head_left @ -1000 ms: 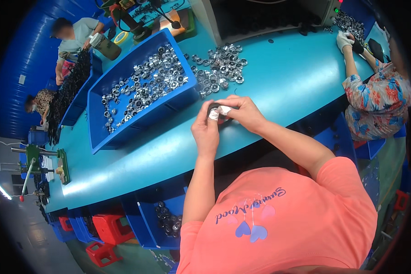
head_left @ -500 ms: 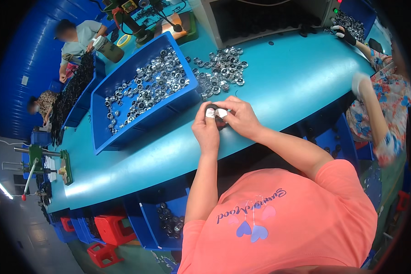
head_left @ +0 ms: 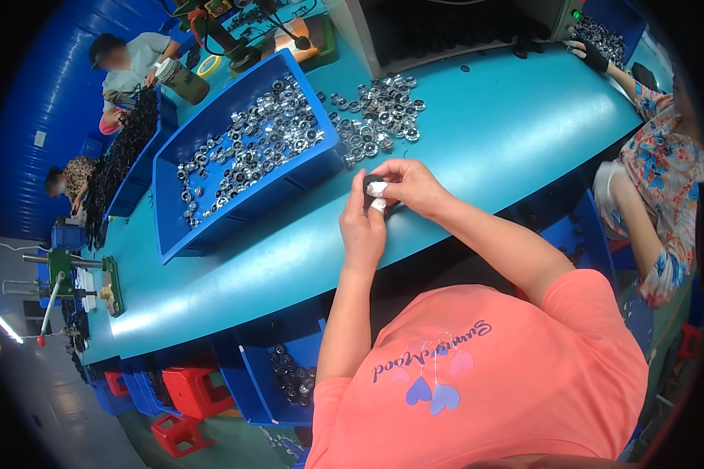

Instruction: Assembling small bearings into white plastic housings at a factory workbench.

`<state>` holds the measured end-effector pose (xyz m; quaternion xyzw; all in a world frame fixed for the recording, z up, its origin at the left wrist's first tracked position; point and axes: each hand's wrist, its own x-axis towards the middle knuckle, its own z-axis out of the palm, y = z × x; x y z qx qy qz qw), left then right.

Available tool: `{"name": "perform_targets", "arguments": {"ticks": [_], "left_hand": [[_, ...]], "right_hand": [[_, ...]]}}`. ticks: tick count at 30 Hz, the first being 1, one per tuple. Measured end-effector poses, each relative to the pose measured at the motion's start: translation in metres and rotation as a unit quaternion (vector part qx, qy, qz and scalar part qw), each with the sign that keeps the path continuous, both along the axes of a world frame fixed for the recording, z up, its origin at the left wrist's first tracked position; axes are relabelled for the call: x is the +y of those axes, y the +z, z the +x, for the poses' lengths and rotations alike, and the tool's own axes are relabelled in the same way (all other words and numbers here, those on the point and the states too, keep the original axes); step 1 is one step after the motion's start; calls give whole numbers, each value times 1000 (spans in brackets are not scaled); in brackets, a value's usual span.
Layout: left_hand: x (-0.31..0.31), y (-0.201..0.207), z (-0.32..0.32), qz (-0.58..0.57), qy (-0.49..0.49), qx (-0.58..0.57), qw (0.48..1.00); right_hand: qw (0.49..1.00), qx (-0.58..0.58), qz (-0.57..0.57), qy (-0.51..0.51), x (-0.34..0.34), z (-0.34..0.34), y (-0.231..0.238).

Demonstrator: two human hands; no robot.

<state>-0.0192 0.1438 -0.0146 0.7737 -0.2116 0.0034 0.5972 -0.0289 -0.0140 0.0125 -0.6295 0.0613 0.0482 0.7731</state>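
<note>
Both hands are together over the near edge of the turquoise table [head_left: 477, 148], closed around one small black round part [head_left: 371, 180]. My left hand [head_left: 361, 228] grips it from the left with fingers upright. My right hand [head_left: 413, 187] curls over it from the right, its thumb pressed on the part. White tape wraps both thumb tips. Fingers cover most of the part, so its exact kind does not show. Just beyond my hands lies a loose pile of shiny silver-and-black round parts [head_left: 387, 113].
Left of my hands stands a blue bin [head_left: 246, 199] with many similar silver parts. A hand press [head_left: 59, 281] is at the far left. A lower blue bin [head_left: 262, 383] holds black round parts. A co-worker's gloved hand [head_left: 590, 56] rests at the right near a grey box-like machine [head_left: 352, 35].
My thumbs have shifted from side by side to one above the other on the black part. The left hand has turned slightly. The co-worker's arm at right has moved down a little.
</note>
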Motion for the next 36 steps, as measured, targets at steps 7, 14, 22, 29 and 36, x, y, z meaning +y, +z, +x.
{"name": "perform_targets", "arguments": {"ticks": [7,14,22,29,36], "left_hand": [[-5,9,2,130,34,-153,979],[4,21,0,-68,-55,39,995],[13,6,6,82,-27,-139,987],[17,22,-1,-235,-66,177,953],[21,16,3,-239,-47,182,953]], "right_hand": [[999,5,39,19,-11,8,-10],[991,38,92,94,-19,5,6],[991,60,68,97,-19,11,4],[982,48,119,141,-27,4,18],[987,38,42,152,-20,10,30]]}}
